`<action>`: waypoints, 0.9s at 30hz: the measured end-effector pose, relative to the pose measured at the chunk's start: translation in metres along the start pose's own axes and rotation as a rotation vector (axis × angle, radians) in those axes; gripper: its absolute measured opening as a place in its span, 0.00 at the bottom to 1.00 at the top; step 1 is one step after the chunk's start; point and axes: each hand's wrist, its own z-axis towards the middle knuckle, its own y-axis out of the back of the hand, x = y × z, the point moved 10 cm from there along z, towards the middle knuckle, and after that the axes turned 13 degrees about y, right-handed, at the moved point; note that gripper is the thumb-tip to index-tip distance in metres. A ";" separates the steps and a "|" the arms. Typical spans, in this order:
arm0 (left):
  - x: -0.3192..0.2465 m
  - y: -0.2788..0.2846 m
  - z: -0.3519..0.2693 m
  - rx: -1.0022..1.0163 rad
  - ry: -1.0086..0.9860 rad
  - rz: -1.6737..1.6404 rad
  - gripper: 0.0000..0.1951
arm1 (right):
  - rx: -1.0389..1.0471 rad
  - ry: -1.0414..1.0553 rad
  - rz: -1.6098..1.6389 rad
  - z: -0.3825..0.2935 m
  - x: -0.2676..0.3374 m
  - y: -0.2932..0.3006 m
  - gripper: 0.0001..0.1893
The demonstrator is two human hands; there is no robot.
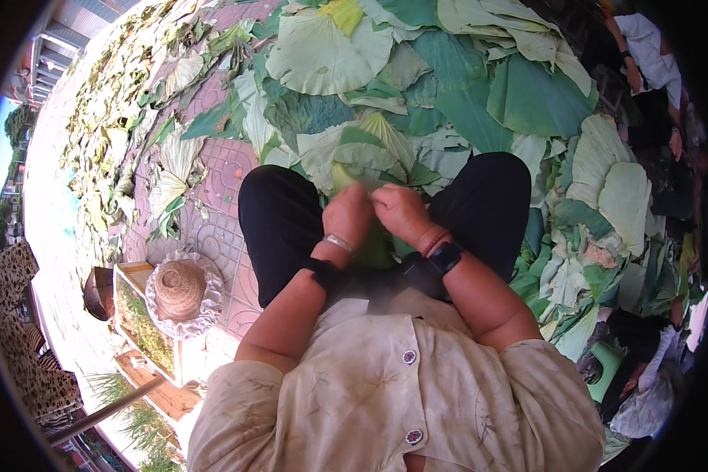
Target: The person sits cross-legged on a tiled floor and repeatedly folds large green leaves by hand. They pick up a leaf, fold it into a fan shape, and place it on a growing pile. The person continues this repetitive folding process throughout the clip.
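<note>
My left hand [349, 217] and my right hand [406, 212] meet between my knees, fingers curled and nearly touching. A green lotus leaf [373, 246] hangs below them, pinched between the fingertips. Its exact edge at the fingers is blurred and partly covered by my hands. Just beyond the hands, a pale folded lotus leaf [369, 160] rests on a broad heap of overlapping leaves. A large round leaf [330, 54] lies pale side up farther out, with a darker green leaf [537, 97] to its right.
Withered leaves [103, 130] cover the paving [227, 171] at left. A straw hat [180, 289] with ruffled trim sits by a planter box [147, 330]; a pole [106, 411] crosses below. At right are a person in white [649, 53] and a green plastic seat [606, 367].
</note>
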 end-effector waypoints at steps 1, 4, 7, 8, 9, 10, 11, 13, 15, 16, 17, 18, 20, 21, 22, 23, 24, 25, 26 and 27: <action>-0.001 0.002 0.000 0.002 -0.001 -0.014 0.06 | -0.010 -0.005 0.018 0.000 0.000 0.001 0.07; 0.000 0.003 0.000 -0.023 -0.019 -0.062 0.06 | -0.029 -0.003 0.052 0.000 0.000 0.002 0.07; 0.005 0.002 0.001 -0.005 0.019 -0.105 0.06 | -0.035 -0.023 0.102 0.000 0.001 0.004 0.07; 0.007 0.001 0.002 0.003 0.027 -0.122 0.07 | -0.040 -0.023 0.110 0.000 0.000 0.004 0.07; 0.009 0.000 0.003 0.009 0.036 -0.139 0.07 | -0.045 -0.022 0.119 0.001 -0.001 0.004 0.07; 0.012 -0.002 0.004 0.016 0.045 -0.156 0.07 | -0.051 -0.022 0.127 0.001 -0.001 0.005 0.07; 0.013 -0.003 0.005 0.013 0.052 -0.157 0.07 | -0.061 -0.022 0.139 0.001 0.000 0.005 0.07; 0.015 -0.003 0.006 0.008 0.064 -0.162 0.08 | -0.081 -0.023 0.162 0.002 0.001 0.009 0.07; 0.014 -0.002 0.006 -0.004 0.052 -0.172 0.07 | -0.094 -0.050 0.140 0.003 0.002 0.012 0.07; 0.013 -0.001 0.005 -0.010 0.045 -0.177 0.07 | -0.101 -0.064 0.129 0.003 0.002 0.014 0.07; 0.010 -0.001 0.004 -0.009 0.020 -0.151 0.07 | -0.042 -0.045 0.012 0.003 0.006 0.014 0.07; 0.006 -0.001 0.003 -0.008 -0.007 -0.125 0.07 | 0.016 -0.026 -0.108 0.004 0.009 0.014 0.07; 0.002 -0.005 0.001 -0.007 -0.058 -0.062 0.06 | 0.055 0.031 -0.270 0.005 0.017 0.016 0.07; 0.000 -0.008 0.001 -0.009 -0.082 -0.025 0.06 | 0.033 0.071 -0.315 0.007 0.024 0.019 0.06; -0.001 -0.011 0.002 -0.012 -0.107 0.013 0.06 | 0.011 0.111 -0.360 0.008 0.030 0.022 0.06; 0.001 -0.012 0.002 -0.018 -0.110 0.003 0.06 | 0.044 0.114 -0.339 0.008 0.027 0.017 0.05; 0.000 -0.012 0.002 -0.019 -0.115 -0.007 0.06 | 0.078 0.111 -0.320 0.006 0.022 0.011 0.05; -0.001 -0.012 0.001 -0.021 -0.120 -0.018 0.06 | 0.111 0.109 -0.301 0.004 0.017 0.005 0.04; -0.002 -0.011 0.001 -0.022 -0.126 -0.031 0.06 | 0.097 0.092 -0.282 0.002 0.012 0.003 0.05; -0.002 -0.010 0.001 -0.023 -0.129 -0.043 0.05 | 0.085 0.076 -0.259 0.000 0.008 0.001 0.06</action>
